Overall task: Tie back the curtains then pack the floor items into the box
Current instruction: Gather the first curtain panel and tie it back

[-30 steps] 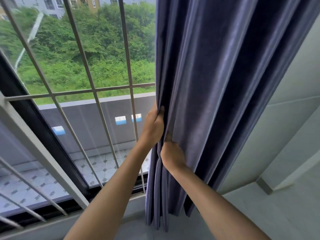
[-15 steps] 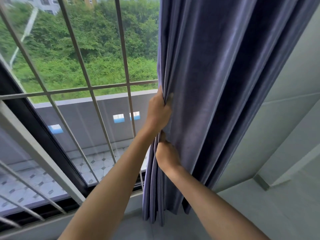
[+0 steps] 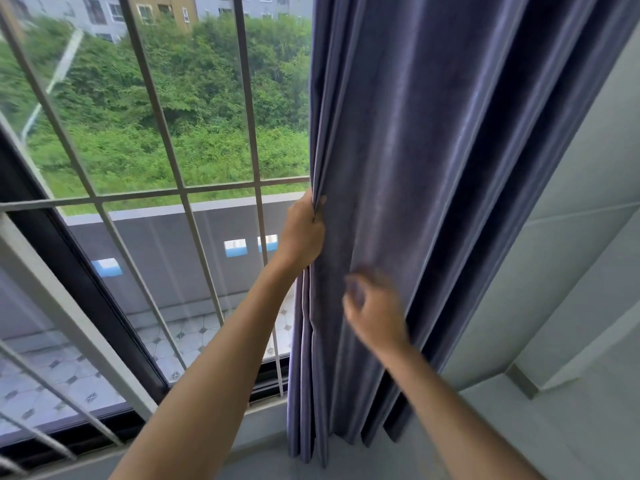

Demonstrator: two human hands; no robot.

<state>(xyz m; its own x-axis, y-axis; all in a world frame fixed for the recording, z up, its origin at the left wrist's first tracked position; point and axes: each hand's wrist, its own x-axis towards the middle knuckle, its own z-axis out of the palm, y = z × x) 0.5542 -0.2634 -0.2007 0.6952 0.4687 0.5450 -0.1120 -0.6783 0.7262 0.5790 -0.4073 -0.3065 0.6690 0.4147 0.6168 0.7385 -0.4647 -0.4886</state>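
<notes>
Curtain (image 3: 433, 188) of dusky blue-violet cloth hangs gathered in deep vertical folds at the right side of a barred window (image 3: 173, 195), its hem reaching almost to the sill, as a person works to tie it back; the left hand (image 3: 303, 233) grips the leading edge, fingers curled round the bunched pleats, while the right hand (image 3: 375, 306), blurred by motion, hovers just in front of the fabric with fingers loosely bent and nothing visibly held between them. No tieback cord or hook shows anywhere, so the fastening step looks unfinished, and the packing of floor items has no sign of a start: neither box nor items appear. The risk from here, by judgement, lies in the single grip: with only one hand holding the edge, the heavy-looking folds could slide free and spread back across the glass, and a blind reach by the right hand behind the drape could snag or miss whatever secures it. The cloth has a soft sheen, pale along the ridges, near black in the hollows
</notes>
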